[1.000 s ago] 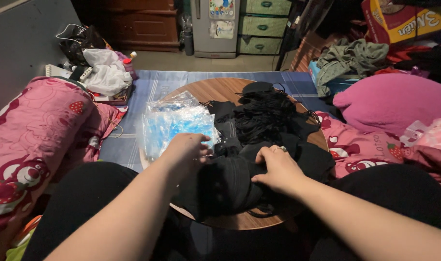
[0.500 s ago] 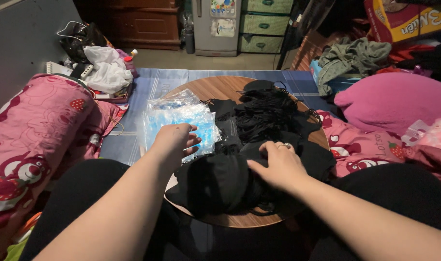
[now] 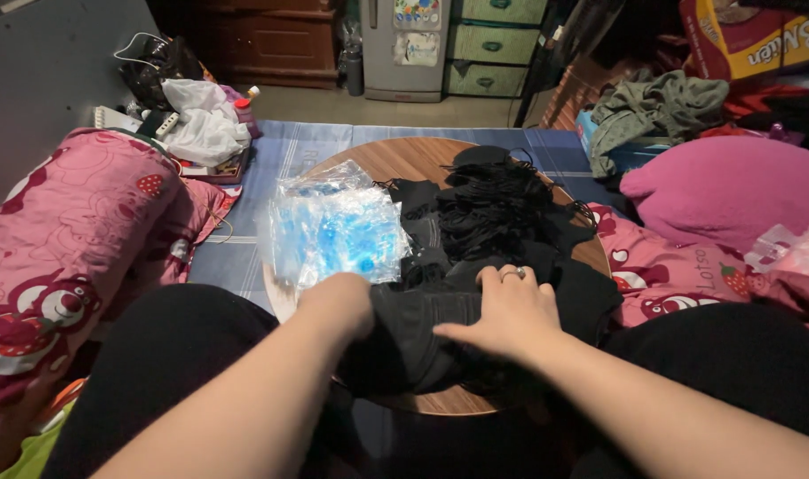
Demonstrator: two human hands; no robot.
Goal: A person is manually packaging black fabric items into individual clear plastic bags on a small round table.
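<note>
A round wooden table (image 3: 395,160) stands in front of me with a heap of black garments (image 3: 497,213) on it. My left hand (image 3: 338,302) curls over the near left edge of a black fabric piece (image 3: 413,333) and grips it. Flat on that same piece rests my right hand (image 3: 506,310), fingers spread, a ring on one finger. Just beyond my left hand lies a stack of clear plastic bags with blue print (image 3: 333,231).
A pink patterned quilt (image 3: 67,231) lies at the left, a pink pillow (image 3: 733,191) and more pink bedding at the right. White bags and clutter (image 3: 200,129) sit at the back left. A small fridge (image 3: 409,44) and green drawers (image 3: 493,49) stand behind a blue mat (image 3: 289,151).
My left hand came back from the plastic bags toward me and closed on the black fabric. My right hand stayed pressed on the fabric, shifting slightly.
</note>
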